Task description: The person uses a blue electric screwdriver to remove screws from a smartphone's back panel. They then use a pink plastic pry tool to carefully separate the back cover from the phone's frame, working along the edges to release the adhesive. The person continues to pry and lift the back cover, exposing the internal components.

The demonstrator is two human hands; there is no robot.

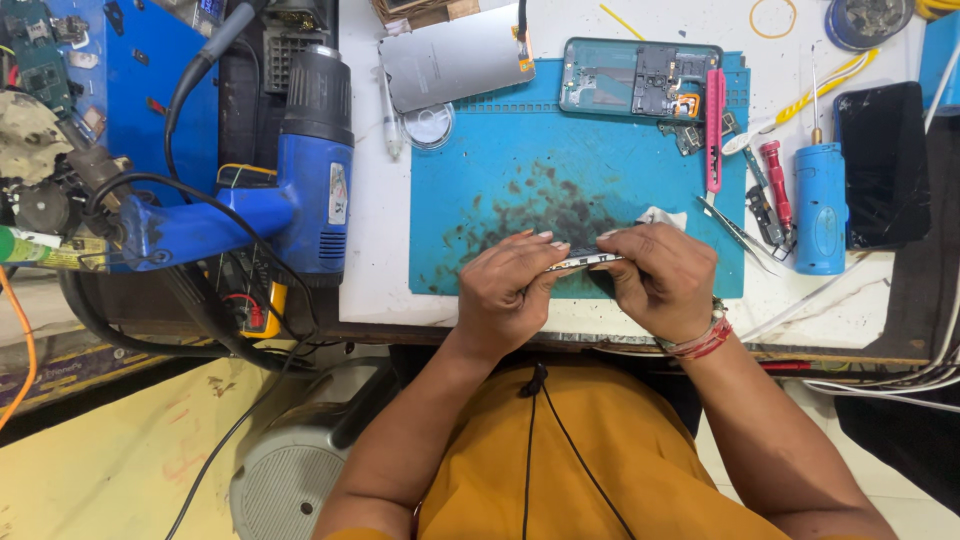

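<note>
Both hands grip a thin phone frame [585,262] edge-on at the blue mat's [500,160] six o'clock, left hand [505,285] pinching, right hand [660,280] clamping; steady, even pressure seems wise to avoid bending.

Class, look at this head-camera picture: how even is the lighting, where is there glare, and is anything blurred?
Head view: bright, even light on the blue mat; soft glare on the grey panel; both hands and the thin part they hold look sharp; straight edges bow slightly near the frame's borders.
</note>
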